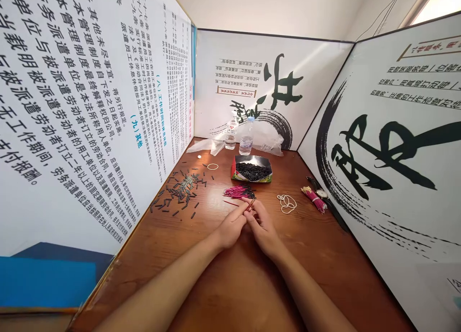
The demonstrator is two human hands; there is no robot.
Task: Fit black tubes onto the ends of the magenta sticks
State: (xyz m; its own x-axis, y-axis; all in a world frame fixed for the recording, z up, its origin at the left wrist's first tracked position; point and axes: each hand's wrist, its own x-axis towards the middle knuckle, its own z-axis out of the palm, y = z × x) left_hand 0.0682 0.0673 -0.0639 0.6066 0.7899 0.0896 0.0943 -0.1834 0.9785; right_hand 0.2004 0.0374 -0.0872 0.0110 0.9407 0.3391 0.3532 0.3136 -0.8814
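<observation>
Both hands meet over the middle of the table. My left hand (233,225) is closed, its fingertips pinching a thin dark-red stick (251,205). Against it my right hand (263,225) is closed too, with its fingers on the same stick; the exact grip is partly hidden. Just beyond the fingers lies a pile of thin pink-red sticks with black ends (238,192). One loose red stick (231,203) rests beside my left fingertips. Behind the pile stands an open box (269,177) filled with small black pieces (252,171).
Many short black tubes (185,188) lie scattered at the left. White rubber bands (287,204), a tied bundle of pink sticks (314,199) and a watch (321,194) are at the right. Two bottles (246,139) stand at the back. Printed panels (234,44) enclose the table (223,284).
</observation>
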